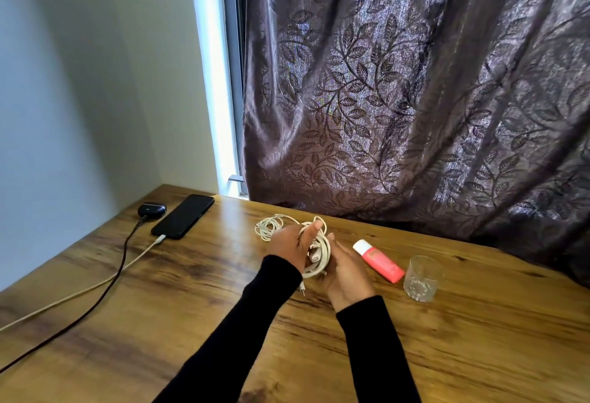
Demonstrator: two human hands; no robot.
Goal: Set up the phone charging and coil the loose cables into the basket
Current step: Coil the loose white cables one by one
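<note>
The left hand (292, 247) grips a white coil (316, 255) above the table (191, 307), thumb hooked through it, evidently to keep the loops gathered. The right hand (346, 275) cups the coil's near side, fingers relaxed, steadying it. The coil's long axis runs roughly away from the person. The phone (182, 216) lies plugged in at far left, pointing towards the window. A second coil (268, 227) lies just behind. No basket is visible.

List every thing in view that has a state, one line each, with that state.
phone: flat on the table, white cable plugged in
earbud case: closed, black cable attached
white cable coil: wound into loops, held above the table
left hand: grips the coil
right hand: fingers against the coil
pink tube: lying down, capped
glass: upright
curtain: drawn
</note>
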